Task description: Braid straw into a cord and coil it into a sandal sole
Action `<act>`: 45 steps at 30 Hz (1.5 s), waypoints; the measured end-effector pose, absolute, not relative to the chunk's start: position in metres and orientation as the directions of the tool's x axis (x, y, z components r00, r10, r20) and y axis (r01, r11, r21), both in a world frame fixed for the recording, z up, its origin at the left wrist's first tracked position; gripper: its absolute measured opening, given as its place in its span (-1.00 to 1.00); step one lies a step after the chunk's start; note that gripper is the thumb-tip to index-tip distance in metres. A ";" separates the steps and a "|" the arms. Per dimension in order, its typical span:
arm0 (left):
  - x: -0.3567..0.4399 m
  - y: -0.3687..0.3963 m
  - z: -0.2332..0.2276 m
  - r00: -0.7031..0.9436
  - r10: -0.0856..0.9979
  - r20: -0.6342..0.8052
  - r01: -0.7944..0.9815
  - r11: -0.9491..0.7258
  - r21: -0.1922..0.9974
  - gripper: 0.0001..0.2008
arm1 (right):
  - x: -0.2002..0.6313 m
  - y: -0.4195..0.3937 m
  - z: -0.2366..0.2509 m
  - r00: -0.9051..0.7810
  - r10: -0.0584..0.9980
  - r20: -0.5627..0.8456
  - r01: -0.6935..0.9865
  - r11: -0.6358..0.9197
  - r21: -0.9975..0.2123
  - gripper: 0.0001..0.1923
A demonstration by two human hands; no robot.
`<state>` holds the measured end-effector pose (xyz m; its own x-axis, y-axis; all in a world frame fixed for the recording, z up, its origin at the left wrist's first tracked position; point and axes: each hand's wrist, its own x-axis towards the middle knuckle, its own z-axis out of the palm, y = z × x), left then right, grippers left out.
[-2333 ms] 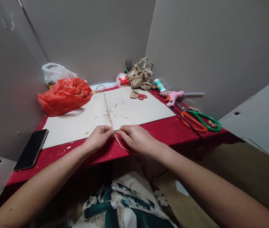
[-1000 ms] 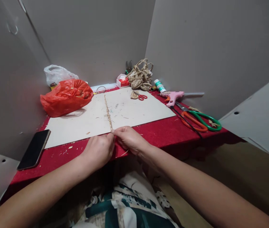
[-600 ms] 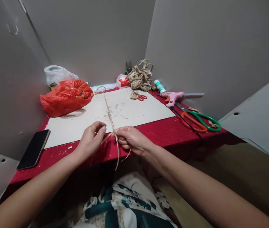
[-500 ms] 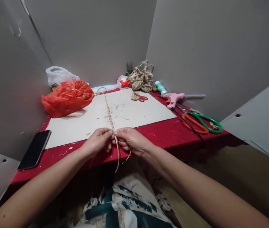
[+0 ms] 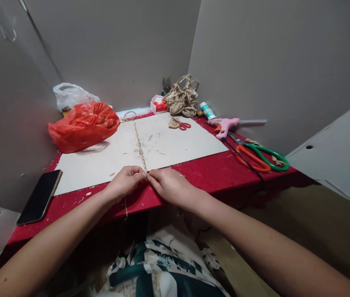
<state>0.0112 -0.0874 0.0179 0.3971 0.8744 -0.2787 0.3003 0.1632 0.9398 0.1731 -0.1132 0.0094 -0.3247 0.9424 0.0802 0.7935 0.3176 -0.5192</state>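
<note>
left hand (image 5: 124,182): fingers pinched on the near end of the braided straw cord (image 5: 139,145), right at the front edge of the white board (image 5: 106,159)
right hand (image 5: 169,186): pinching the same end, fingertips touching the left ones
cord: runs straight back across the board's middle
loose strand (image 5: 125,208): dangles off the table (image 5: 224,173) front edge
phone (image 5: 40,196): front left corner
scissors (image 5: 259,155): right edge

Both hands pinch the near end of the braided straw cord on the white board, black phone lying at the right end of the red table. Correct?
Not quite. The black phone lies at the left end of the red table, per the head view. The left hand and right hand do pinch the braided straw cord on the white board.
</note>
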 end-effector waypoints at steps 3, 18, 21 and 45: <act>0.013 -0.087 0.017 0.374 0.887 -0.271 0.276 0.173 0.946 -0.79 | 0.176 -0.121 0.021 -0.314 0.948 0.051 0.845 0.303 -0.441 -0.67; 0.020 -0.105 0.006 0.286 0.922 -0.263 -0.041 0.286 0.957 -0.77 | 0.153 -0.167 0.017 -0.399 0.915 0.064 0.895 0.403 -0.193 -0.73; 0.017 -0.105 0.007 0.292 0.917 -0.271 -0.057 0.299 0.953 -0.76 | 0.166 -0.170 0.025 -0.440 0.891 0.109 0.819 0.448 -0.359 -0.69; 0.002 -0.120 0.027 0.505 0.852 0.139 0.838 -0.522 0.159 -0.72 | 0.155 -0.111 -0.004 -0.285 0.927 -0.246 -0.103 -0.284 -0.953 -0.65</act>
<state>0.0025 -0.1200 0.0267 0.5046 0.8521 0.1388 0.8379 -0.5221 0.1589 0.1554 -0.1113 -0.0041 -0.2845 0.9267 -0.2455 -0.1034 -0.2843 -0.9531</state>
